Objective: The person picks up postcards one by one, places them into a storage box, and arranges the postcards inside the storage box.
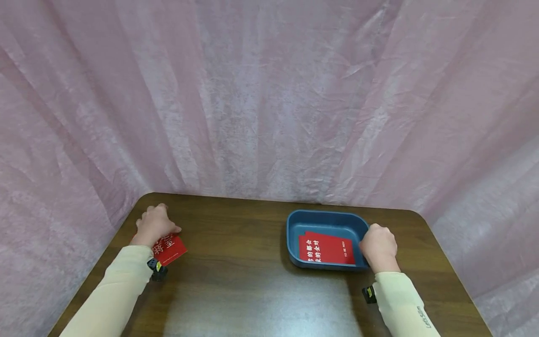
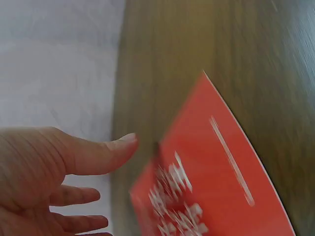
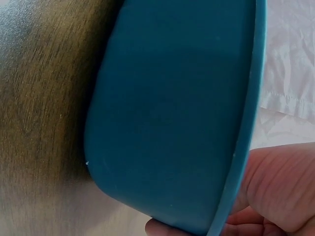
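Observation:
My left hand (image 1: 153, 227) is over the red cards (image 1: 170, 255) at the table's left side, and it hides part of them. In the left wrist view, the thumb and fingers of that hand (image 2: 59, 167) are loosely extended beside a blurred red card (image 2: 231, 167) with white characters, with nothing held between them. At the right, my right hand (image 1: 379, 245) grips the right rim of a blue plastic box (image 1: 328, 213). More red cards (image 1: 332, 250) with white writing lie inside it. From the right wrist, the box's outer wall (image 3: 167, 108) shows, with fingers around the rim.
The brown wooden table (image 1: 236, 248) has rounded far corners. A pink velvety curtain (image 1: 261, 117) hangs behind it and along both sides. Each wrist wears a small black device, such as the one on the left wrist (image 1: 157, 270).

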`<state>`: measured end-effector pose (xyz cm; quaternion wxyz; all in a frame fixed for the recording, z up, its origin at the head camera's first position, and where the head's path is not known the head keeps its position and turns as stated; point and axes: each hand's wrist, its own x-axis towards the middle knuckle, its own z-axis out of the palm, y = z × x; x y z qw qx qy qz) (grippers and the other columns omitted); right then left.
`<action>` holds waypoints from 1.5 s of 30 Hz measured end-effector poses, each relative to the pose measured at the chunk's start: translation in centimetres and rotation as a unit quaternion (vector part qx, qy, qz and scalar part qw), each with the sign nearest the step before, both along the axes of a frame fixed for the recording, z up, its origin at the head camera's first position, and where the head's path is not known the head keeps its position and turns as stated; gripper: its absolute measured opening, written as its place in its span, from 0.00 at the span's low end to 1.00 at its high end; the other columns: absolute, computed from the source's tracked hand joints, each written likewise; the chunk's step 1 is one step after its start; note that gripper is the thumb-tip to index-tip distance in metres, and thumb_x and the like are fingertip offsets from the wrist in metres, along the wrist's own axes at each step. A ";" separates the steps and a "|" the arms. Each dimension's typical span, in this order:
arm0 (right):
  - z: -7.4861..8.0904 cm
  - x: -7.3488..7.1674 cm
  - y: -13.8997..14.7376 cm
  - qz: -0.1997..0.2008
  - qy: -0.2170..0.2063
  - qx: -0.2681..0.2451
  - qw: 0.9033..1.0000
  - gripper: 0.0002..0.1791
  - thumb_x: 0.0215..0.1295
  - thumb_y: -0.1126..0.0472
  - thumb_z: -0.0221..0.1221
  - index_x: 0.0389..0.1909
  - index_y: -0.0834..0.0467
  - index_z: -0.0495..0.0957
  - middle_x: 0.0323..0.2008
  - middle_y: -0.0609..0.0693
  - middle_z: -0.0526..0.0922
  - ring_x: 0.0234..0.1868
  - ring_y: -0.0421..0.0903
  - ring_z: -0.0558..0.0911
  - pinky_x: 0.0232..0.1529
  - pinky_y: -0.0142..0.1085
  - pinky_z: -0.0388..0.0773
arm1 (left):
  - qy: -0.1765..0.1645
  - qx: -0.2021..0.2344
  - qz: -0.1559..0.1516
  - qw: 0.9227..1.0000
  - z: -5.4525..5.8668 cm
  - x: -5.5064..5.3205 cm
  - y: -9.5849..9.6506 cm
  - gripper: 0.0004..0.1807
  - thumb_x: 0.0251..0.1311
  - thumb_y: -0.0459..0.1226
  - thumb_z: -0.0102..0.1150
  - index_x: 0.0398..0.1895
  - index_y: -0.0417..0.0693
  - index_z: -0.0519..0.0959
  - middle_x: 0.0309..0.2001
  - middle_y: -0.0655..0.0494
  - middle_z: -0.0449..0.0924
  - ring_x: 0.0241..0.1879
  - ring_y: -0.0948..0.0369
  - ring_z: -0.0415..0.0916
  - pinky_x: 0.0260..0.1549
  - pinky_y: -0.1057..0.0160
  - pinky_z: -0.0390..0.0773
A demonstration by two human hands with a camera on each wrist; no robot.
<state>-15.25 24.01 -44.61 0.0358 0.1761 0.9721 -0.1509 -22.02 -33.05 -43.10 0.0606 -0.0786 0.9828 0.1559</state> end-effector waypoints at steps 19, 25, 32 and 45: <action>0.1 0.3 0.3 -0.002 0.001 0.001 1.000 0.18 0.50 0.61 0.60 0.35 0.74 0.76 0.29 0.70 0.79 0.25 0.60 0.78 0.20 0.49 0.77 | -0.090 0.032 0.064 0.993 -0.9 0.9 -3.2 0.63 0.26 0.56 0.76 0.58 0.23 0.54 0.43 0.25 0.58 0.44 0.33 0.55 0.40 0.36 0.61; 0.2 0.3 0.3 -0.002 0.001 0.003 1.000 0.18 0.50 0.61 0.61 0.35 0.74 0.76 0.28 0.70 0.79 0.24 0.59 0.78 0.21 0.49 0.78 | -0.103 0.034 0.077 0.991 -0.9 0.9 -3.5 0.59 0.28 0.56 0.75 0.55 0.25 0.55 0.42 0.27 0.63 0.42 0.35 0.59 0.38 0.40 0.62; 0.1 0.3 0.2 -0.002 0.004 0.012 1.000 0.18 0.50 0.61 0.60 0.34 0.74 0.76 0.29 0.70 0.79 0.24 0.60 0.78 0.21 0.49 0.78 | -0.121 0.039 0.074 0.989 -1.0 1.1 -3.7 0.62 0.29 0.61 0.72 0.56 0.24 0.55 0.40 0.28 0.66 0.42 0.36 0.60 0.39 0.41 0.63; -0.1 0.3 0.1 -0.004 0.001 0.011 1.000 0.19 0.49 0.61 0.63 0.35 0.74 0.76 0.27 0.69 0.79 0.21 0.56 0.78 0.20 0.47 0.78 | -0.093 0.044 0.057 0.993 -0.9 1.2 -3.7 0.50 0.30 0.58 0.74 0.49 0.28 0.67 0.38 0.34 0.72 0.38 0.41 0.67 0.32 0.52 0.70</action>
